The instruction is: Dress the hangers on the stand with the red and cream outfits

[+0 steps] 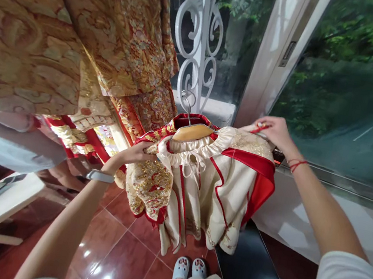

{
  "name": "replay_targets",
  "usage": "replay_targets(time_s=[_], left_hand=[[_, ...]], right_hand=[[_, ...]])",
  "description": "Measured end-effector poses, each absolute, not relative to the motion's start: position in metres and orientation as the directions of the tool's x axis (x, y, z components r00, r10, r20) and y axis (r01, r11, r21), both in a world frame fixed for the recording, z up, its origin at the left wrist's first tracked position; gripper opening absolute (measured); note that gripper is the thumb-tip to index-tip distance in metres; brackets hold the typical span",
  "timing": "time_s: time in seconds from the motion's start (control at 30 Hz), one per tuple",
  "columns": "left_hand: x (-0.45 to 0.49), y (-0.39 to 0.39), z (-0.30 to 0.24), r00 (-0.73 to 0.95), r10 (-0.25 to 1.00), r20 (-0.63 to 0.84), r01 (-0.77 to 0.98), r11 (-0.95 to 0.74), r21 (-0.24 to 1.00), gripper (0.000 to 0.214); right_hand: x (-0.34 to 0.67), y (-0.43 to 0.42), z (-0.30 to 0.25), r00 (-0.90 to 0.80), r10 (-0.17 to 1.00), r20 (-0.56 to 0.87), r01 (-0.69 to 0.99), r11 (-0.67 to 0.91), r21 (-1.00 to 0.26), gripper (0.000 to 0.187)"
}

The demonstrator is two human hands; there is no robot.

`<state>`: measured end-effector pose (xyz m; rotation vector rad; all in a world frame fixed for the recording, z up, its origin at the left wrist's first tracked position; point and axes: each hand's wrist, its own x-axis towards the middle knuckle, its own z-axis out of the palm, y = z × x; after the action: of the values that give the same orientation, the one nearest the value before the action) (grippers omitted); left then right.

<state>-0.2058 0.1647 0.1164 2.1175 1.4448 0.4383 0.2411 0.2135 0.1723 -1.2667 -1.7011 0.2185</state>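
A cream skirt (197,179) with red piping, a gathered waistband and a tied drawstring hangs in front of a red and gold embroidered jacket (151,183). A wooden hanger (192,132) with a metal hook shows in the neck opening. My left hand (136,153) is closed on cloth at the left end of the waistband, over the jacket's shoulder; its fingertips are partly hidden. At the right, above the jacket's other shoulder, my right hand (273,129) pinches a thin red and gold strip. What that strip belongs to is unclear.
Long gold patterned robes (117,39) hang at the left. Beyond them, a person in a pale top (5,139) stands near a white chair (0,199). A white scrollwork stand (199,33) rises before the window (353,90). A black chair (258,268) stands below the skirt.
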Motion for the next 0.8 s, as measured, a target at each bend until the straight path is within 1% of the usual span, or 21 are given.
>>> replay_targets(time_s=[0.03, 0.07, 0.13, 0.17, 0.2, 0.23, 0.3, 0.37, 0.43, 0.53, 0.6, 0.63, 0.67, 0.7, 0.73, 0.8], left_hand=[[-0.205, 0.164, 0.117, 0.378, 0.925, -0.032, 0.751, -0.286, 0.595, 0.067], [-0.204, 0.163, 0.118, 0.384, 0.923, -0.033, 0.747, -0.290, 0.598, 0.065], [-0.205, 0.160, 0.118, 0.380, 0.925, -0.020, 0.738, -0.291, 0.608, 0.061], [-0.207, 0.158, 0.117, 0.370, 0.929, 0.002, 0.732, -0.293, 0.615, 0.060], [-0.208, 0.156, 0.116, 0.358, 0.933, 0.034, 0.724, -0.300, 0.621, 0.061], [-0.209, 0.155, 0.115, 0.346, 0.935, 0.073, 0.715, -0.313, 0.625, 0.063], [-0.211, 0.154, 0.113, 0.339, 0.931, 0.135, 0.702, -0.346, 0.623, 0.067], [-0.210, 0.155, 0.110, 0.326, 0.930, 0.169, 0.712, -0.359, 0.604, 0.070], [-0.209, 0.157, 0.106, 0.291, 0.938, 0.189, 0.749, -0.347, 0.565, 0.073], [-0.210, 0.157, 0.102, 0.228, 0.948, 0.222, 0.821, -0.309, 0.480, 0.078], [-0.213, 0.154, 0.101, 0.195, 0.953, 0.232, 0.857, -0.280, 0.432, 0.082], [-0.215, 0.152, 0.102, 0.181, 0.956, 0.232, 0.869, -0.266, 0.417, 0.084], [-0.217, 0.150, 0.104, 0.174, 0.959, 0.224, 0.875, -0.255, 0.412, 0.086], [-0.219, 0.149, 0.107, 0.175, 0.962, 0.211, 0.873, -0.250, 0.419, 0.087], [-0.219, 0.147, 0.110, 0.185, 0.962, 0.200, 0.860, -0.257, 0.442, 0.088], [-0.215, 0.146, 0.117, 0.223, 0.954, 0.199, 0.803, -0.296, 0.518, 0.085]], right_hand=[[0.242, 0.212, 0.185, -0.016, 0.820, 0.572, 0.674, 0.431, -0.599, 0.009], [0.241, 0.206, 0.197, -0.049, 0.812, 0.582, 0.718, 0.434, -0.545, 0.009], [0.240, 0.180, 0.211, -0.152, 0.744, 0.650, 0.800, 0.479, -0.361, 0.020], [0.240, 0.162, 0.210, -0.220, 0.701, 0.678, 0.812, 0.517, -0.271, 0.025], [0.242, 0.144, 0.204, -0.282, 0.667, 0.690, 0.803, 0.558, -0.211, 0.030], [0.244, 0.128, 0.194, -0.323, 0.645, 0.693, 0.790, 0.587, -0.179, 0.036], [0.250, 0.109, 0.162, -0.311, 0.651, 0.693, 0.799, 0.573, -0.180, 0.046], [0.255, 0.111, 0.125, -0.239, 0.673, 0.700, 0.830, 0.516, -0.212, 0.047], [0.258, 0.131, 0.094, -0.143, 0.701, 0.699, 0.831, 0.469, -0.300, 0.047], [0.263, 0.166, 0.066, 0.055, 0.729, 0.683, 0.714, 0.449, -0.537, 0.046], [0.269, 0.181, 0.060, 0.137, 0.794, 0.592, 0.603, 0.407, -0.686, 0.035], [0.273, 0.185, 0.061, 0.131, 0.840, 0.527, 0.565, 0.374, -0.736, 0.026], [0.278, 0.189, 0.063, 0.099, 0.882, 0.462, 0.541, 0.342, -0.769, 0.017], [0.281, 0.191, 0.069, 0.052, 0.913, 0.404, 0.531, 0.317, -0.786, 0.012], [0.283, 0.194, 0.077, 0.018, 0.929, 0.369, 0.531, 0.304, -0.791, 0.017], [0.279, 0.201, 0.100, 0.023, 0.929, 0.370, 0.528, 0.303, -0.793, 0.033]])
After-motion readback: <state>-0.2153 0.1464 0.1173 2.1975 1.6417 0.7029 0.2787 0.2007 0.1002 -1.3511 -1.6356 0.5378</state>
